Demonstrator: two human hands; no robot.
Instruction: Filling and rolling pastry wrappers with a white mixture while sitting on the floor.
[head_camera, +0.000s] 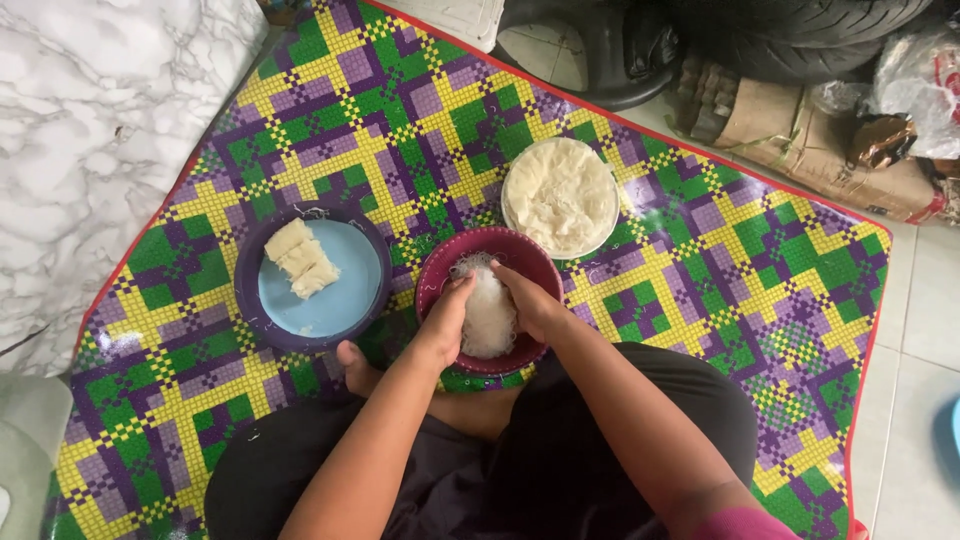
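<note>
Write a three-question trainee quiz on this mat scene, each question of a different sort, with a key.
1. True or false: both hands are inside the maroon bowl.
2. Which dish holds the pale rolled pieces? A) the white plate B) the blue plate C) the maroon bowl
3. Fill in: the white plate carries a stack of round thin ____.

Key
1. True: the left hand and right hand press on the white noodles from either side.
2. B, the blue plate, to the left of the bowl on the woven mat.
3. Wrappers.
</note>
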